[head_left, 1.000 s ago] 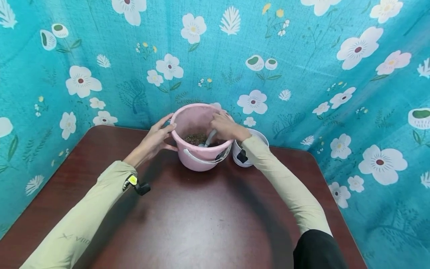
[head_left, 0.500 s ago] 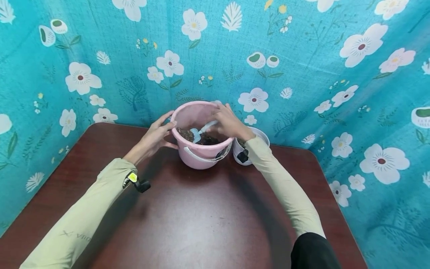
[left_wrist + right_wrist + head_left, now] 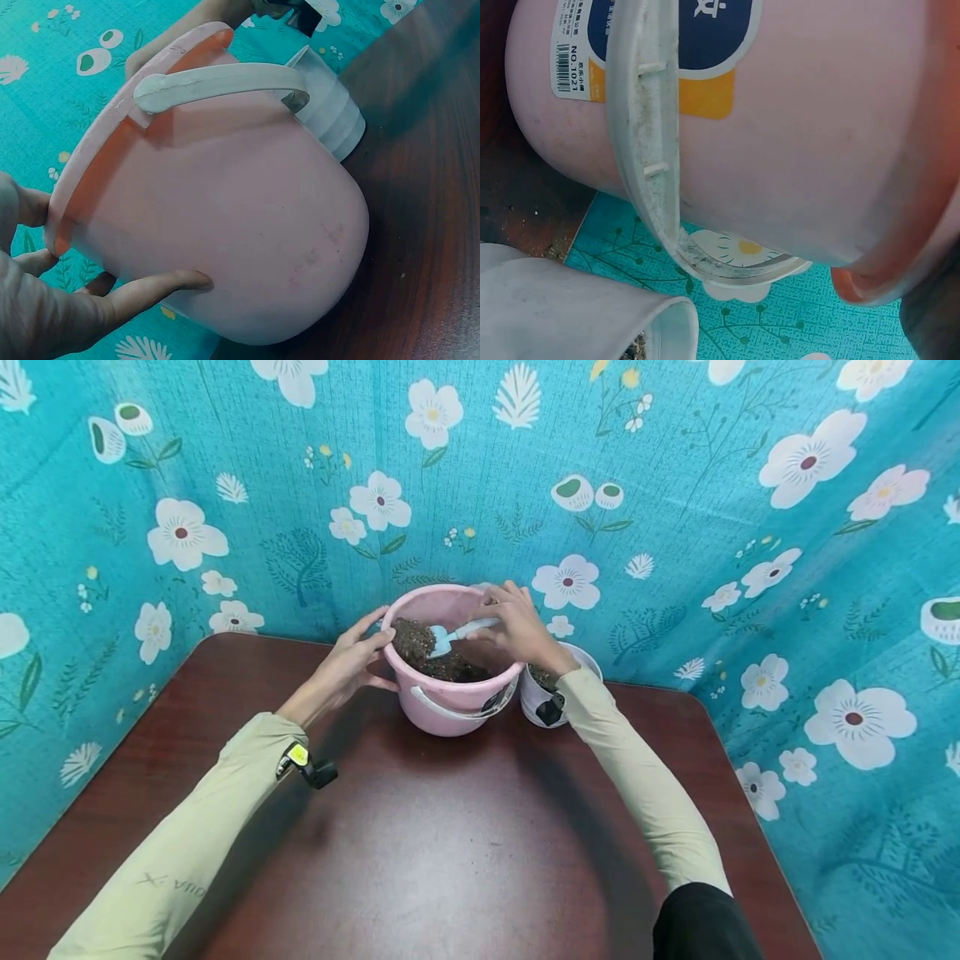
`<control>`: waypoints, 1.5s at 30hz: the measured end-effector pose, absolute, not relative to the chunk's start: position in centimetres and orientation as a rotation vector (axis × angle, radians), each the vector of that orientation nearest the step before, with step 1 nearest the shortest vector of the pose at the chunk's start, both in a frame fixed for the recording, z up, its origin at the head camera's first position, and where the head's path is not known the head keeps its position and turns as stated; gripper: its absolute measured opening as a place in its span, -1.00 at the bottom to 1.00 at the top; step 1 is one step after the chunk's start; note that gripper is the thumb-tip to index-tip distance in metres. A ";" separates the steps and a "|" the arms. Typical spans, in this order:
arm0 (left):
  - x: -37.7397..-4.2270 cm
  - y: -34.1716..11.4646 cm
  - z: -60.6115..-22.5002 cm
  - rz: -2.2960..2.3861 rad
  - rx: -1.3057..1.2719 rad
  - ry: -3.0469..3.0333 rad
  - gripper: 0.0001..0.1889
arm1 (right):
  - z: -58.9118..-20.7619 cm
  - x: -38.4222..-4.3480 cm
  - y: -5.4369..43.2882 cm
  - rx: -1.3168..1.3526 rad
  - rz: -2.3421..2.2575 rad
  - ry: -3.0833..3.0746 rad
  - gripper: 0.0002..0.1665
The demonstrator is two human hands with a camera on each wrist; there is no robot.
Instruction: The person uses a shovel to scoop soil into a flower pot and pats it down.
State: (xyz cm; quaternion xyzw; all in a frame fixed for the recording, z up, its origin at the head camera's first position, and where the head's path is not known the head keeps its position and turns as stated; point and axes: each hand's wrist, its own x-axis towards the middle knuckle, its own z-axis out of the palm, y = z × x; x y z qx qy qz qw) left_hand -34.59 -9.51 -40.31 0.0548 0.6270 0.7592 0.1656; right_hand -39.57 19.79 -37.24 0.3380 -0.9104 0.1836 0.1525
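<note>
A pink bucket [image 3: 431,714] with dark soil [image 3: 453,668] inside stands at the back of the table. My left hand [image 3: 337,672] holds its left side; in the left wrist view the hand's [image 3: 52,307] fingers are at the rim, one digit pressed on the outer wall. Inside the bucket mouth, my right hand [image 3: 521,625] grips the handle of a light blue hand trowel [image 3: 442,642]. A heap of soil lies on the trowel's blade, which points left. Part of the trowel handle is hidden by the fingers.
A white pot [image 3: 534,703] holding some soil stands against the bucket's right, partly behind my right wrist. The bucket's white handle [image 3: 442,710] hangs down in front. Behind is a blue floral curtain [image 3: 465,460]. The brown table [image 3: 442,852] stretches toward me.
The right hand has raised the trowel from deep in the bucket to near the rim, its blade now bearing soil. The left hand keeps its hold on the bucket.
</note>
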 end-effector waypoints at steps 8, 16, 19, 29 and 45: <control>-34.6 -9.5 -40.2 2.145 0.139 1.802 -0.29 | -37.2 -39.2 20.7 0.919 0.652 -2.538 -0.63; -34.6 -9.7 -40.2 2.130 0.143 1.807 -0.29 | -37.4 -38.4 22.2 0.860 0.746 -2.462 -0.66; -34.5 -9.8 -40.2 2.122 0.145 1.819 -0.29 | -37.5 -38.0 22.6 0.816 0.741 -2.445 -0.66; -34.4 -9.7 -40.2 2.118 0.163 1.834 -0.29 | -37.6 -36.2 24.5 0.690 0.730 -2.361 -0.68; -34.4 -9.6 -40.3 2.138 0.161 1.807 -0.30 | -36.2 -34.8 31.5 0.523 0.653 -2.343 -0.63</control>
